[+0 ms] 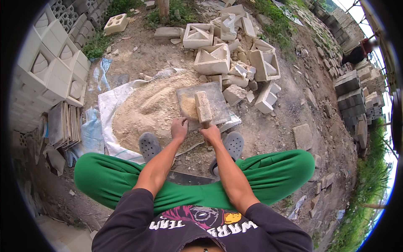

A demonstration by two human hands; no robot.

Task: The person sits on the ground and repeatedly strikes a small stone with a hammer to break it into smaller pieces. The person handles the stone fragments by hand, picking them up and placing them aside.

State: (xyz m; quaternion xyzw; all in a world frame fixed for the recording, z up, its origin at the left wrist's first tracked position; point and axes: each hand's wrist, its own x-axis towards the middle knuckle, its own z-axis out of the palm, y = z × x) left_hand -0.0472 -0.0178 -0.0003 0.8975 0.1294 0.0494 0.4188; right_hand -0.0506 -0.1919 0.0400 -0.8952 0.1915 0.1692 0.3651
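Just beyond a pair of holed grey clogs [150, 148], the right hand [211, 133] was clenched round the handle of a hammer [204, 108]; the left hand [179, 128] was curled at the near edge of a flat grey slab [220, 111], pinching something or not, I couldn't tell. The hammer's blocky, dust-caked head was over the slab's middle, beside gritty tan crumbs [188, 106]. Crushing seemed the step in hand; another blow would call for the left hand well clear. Past the slab's left edge, fine powder [145, 107] was heaped on a white woven sack [106, 110]; beyond its far edge lay jagged, pale broken blocks [212, 67].
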